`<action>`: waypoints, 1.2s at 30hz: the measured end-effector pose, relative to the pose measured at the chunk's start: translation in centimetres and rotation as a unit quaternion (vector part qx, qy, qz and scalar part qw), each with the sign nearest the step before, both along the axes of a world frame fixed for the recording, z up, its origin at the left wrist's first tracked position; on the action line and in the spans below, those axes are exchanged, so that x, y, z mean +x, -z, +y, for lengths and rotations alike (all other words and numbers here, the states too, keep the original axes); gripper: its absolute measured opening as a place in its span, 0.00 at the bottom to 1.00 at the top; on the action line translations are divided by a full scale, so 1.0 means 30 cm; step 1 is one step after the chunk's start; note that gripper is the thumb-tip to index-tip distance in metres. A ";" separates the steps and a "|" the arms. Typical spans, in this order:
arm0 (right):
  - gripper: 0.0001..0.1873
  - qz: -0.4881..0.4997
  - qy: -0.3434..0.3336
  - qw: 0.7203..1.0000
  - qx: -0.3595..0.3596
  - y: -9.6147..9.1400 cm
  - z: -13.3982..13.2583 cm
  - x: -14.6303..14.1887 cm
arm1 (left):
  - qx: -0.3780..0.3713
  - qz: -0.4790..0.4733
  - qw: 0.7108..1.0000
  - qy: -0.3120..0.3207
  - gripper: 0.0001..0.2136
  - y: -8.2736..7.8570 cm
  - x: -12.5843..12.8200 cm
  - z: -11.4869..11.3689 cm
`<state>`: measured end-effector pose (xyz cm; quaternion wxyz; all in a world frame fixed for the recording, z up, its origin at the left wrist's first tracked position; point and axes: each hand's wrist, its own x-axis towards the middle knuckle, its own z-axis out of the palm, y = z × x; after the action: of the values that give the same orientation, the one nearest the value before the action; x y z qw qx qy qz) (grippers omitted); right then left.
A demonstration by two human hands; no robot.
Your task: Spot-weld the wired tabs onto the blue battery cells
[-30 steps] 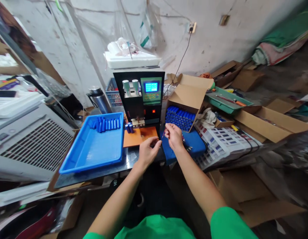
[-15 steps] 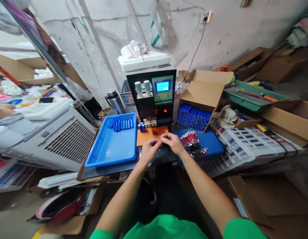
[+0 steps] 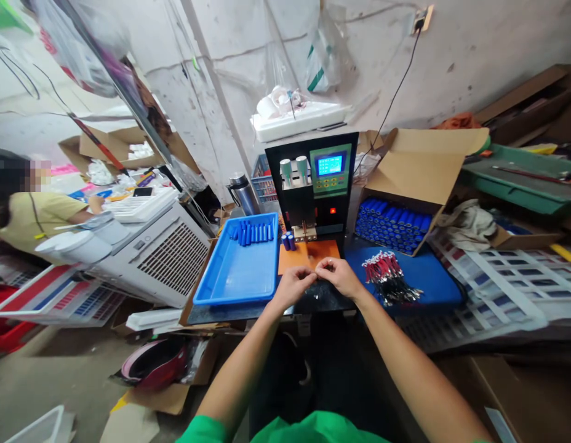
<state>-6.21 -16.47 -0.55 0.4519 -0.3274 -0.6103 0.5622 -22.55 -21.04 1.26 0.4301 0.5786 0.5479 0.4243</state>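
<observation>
My left hand (image 3: 295, 286) and my right hand (image 3: 339, 275) meet fingertip to fingertip over the near edge of an orange mat (image 3: 329, 249). Both are closed in a pinch; whatever lies between the fingers is too small to name. Just beyond them stands a black spot welder (image 3: 292, 206) with a lit blue screen and two green-and-white cylinders on its front. A couple of blue battery cells (image 3: 288, 241) stand upright on the mat, left of the welding head. To the left, a blue tray (image 3: 242, 277) holds a row of blue cells (image 3: 255, 234).
Right of the welder, an open cardboard box (image 3: 415, 166) is packed with blue cells (image 3: 391, 224). Before it lies a bundle of red and black wire leads (image 3: 387, 277). A steel flask (image 3: 243, 192) stands behind the tray. At far left a person in yellow (image 3: 40, 215) sits beside an air cooler (image 3: 170, 255).
The view has swung left, so the scene sits further right and a person at the left has come into sight. My hands stay pinched together at the mat's near edge.
</observation>
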 end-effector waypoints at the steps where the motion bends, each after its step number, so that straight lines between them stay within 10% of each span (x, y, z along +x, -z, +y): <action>1: 0.11 -0.002 -0.003 1.000 -0.004 0.000 0.000 0.000 | -0.006 -0.001 1.000 0.004 0.16 0.000 -0.003 0.001; 17: 0.16 0.046 -0.028 0.997 -0.052 0.002 -0.002 -0.028 | -0.036 -0.052 0.998 0.006 0.19 -0.002 -0.027 -0.004; 25: 0.22 0.068 0.092 0.991 -0.068 0.016 0.042 -0.024 | 0.145 0.083 0.952 -0.256 0.14 -0.013 -0.170 0.130; 36: 0.25 0.103 0.115 0.983 -0.098 0.059 0.079 -0.041 | 0.131 0.117 0.954 -0.244 0.10 0.031 -0.183 0.250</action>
<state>-7.45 -14.09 -2.31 0.5396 -0.3786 -0.4611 0.5940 -28.05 -13.55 0.33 0.1663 0.5242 0.6586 0.5136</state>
